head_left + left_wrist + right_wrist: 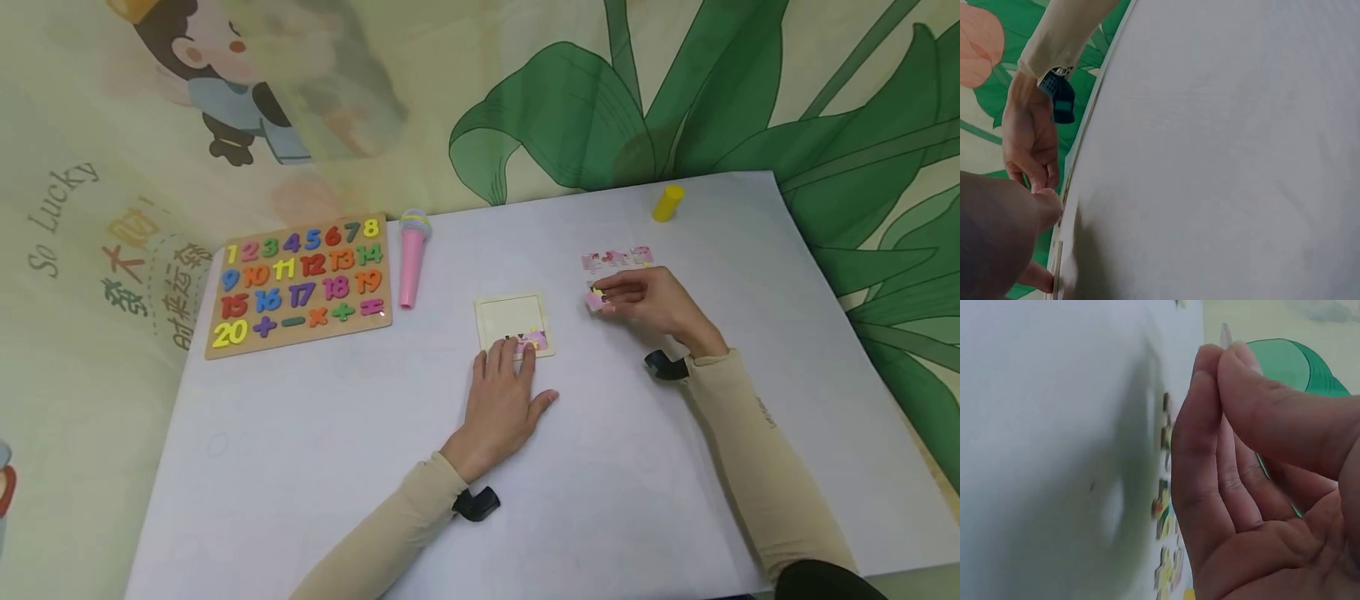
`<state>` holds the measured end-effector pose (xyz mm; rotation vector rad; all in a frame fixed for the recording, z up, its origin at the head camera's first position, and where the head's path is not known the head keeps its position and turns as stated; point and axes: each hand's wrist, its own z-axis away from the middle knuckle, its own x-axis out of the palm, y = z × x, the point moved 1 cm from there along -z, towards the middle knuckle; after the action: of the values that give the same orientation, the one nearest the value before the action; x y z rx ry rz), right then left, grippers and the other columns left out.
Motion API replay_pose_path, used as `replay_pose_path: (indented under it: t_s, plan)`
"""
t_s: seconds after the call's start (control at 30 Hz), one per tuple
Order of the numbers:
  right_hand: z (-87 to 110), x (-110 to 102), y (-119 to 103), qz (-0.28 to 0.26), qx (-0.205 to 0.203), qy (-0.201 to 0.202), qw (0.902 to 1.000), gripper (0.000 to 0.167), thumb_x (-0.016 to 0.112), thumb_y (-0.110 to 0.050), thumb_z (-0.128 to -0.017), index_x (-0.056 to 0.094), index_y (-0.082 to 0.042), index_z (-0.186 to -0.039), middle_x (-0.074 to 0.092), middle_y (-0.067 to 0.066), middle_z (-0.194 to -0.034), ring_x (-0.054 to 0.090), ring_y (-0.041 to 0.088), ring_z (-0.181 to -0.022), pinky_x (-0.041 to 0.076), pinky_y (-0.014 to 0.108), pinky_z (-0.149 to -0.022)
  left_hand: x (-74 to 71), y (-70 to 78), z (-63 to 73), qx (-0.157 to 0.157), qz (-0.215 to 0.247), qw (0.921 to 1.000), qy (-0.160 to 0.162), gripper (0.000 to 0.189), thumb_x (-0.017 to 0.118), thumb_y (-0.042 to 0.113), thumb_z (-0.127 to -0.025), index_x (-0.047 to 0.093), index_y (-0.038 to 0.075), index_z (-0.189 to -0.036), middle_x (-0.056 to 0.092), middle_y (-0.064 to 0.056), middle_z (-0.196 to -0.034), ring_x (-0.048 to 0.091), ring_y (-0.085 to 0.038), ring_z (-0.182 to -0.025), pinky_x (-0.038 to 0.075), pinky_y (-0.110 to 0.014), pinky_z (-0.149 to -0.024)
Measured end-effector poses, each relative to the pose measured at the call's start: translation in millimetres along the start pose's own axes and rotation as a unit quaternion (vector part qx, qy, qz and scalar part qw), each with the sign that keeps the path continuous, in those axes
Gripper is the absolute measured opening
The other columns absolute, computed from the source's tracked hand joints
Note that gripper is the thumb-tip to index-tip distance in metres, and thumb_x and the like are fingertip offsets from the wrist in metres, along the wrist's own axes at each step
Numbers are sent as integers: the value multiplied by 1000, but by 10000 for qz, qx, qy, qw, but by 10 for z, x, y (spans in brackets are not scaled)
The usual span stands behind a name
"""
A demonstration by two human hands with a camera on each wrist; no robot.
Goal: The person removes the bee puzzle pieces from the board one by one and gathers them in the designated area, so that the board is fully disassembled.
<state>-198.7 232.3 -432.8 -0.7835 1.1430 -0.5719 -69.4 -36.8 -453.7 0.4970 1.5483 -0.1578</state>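
My right hand pinches a small pink jigsaw piece between thumb and fingertips, held over the table just in front of other pieces. In the right wrist view the piece shows only as a thin edge above the fingertips. A square, cream puzzle tray lies to the left, with a few pink pieces fitted along its lower right side. Fingers spread, my left hand rests on the tray's near edge and partly hides those pieces.
Loose jigsaw pieces lie in rows beyond my right hand. A yellow cylinder stands at the back edge. To the left are a pink toy microphone and a wooden number board. A printed wall cloth borders the table.
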Motion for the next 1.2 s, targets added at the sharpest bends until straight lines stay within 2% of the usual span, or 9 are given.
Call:
replay_pose_path:
  t_s: [0.17, 0.37, 0.5, 0.67, 0.93, 1.2]
  plan:
    - [49, -25, 91, 67, 116, 40, 9999, 38, 83, -17, -94, 76, -10, -131, 78, 15, -121, 75, 23, -107, 53, 14, -80, 13, -39, 9, -171, 540, 9984, 54, 67, 61, 49, -106, 53, 4, -155, 29, -32, -165, 26, -48, -156, 29, -59, -125]
    - [81, -40, 145, 170, 242, 37, 9996, 37, 84, -17, -92, 77, -10, -128, 79, 13, -116, 71, 19, -101, 51, 19, -80, 24, -68, 33, -373, 887, 9953, -138, 67, 62, 45, -106, 48, 8, -160, 1, -43, -169, 3, -57, -161, 20, -59, -130]
    - [97, -51, 146, 264, 275, 48, 9993, 38, 87, -17, -90, 78, -10, -126, 79, 11, -111, 69, 17, -95, 50, 21, -79, 19, -68, 53, -446, 981, 9935, -368, 69, 59, 46, -107, 41, 11, -164, 0, -43, -169, 1, -55, -161, 19, -59, -131]
    - [115, -68, 140, 444, 160, 16, 9989, 39, 90, -18, -87, 79, -8, -124, 79, 12, -103, 66, 18, -83, 49, 23, -75, -10, -57, 73, -450, 678, 9947, -627, 72, 54, 50, -108, 35, 14, -167, 1, -44, -169, 2, -55, -162, 19, -59, -131]
    - [126, -46, 119, 529, 83, 55, 9986, 38, 91, -15, -85, 80, -7, -121, 79, 11, -98, 66, 14, -79, 48, 21, -71, -2, -60, 85, -325, 473, 9964, -619, 75, 54, 52, -107, 33, 14, -168, 3, -45, -168, 3, -57, -161, 18, -61, -130]
    - [114, -24, 104, 612, -22, 111, 9981, 38, 92, -15, -84, 81, -6, -120, 79, 14, -100, 65, 14, -79, 47, 22, -69, 0, -60, 84, -286, 303, 9973, -610, 75, 53, 55, -107, 33, 16, -168, 6, -45, -168, 6, -58, -160, 19, -64, -129]
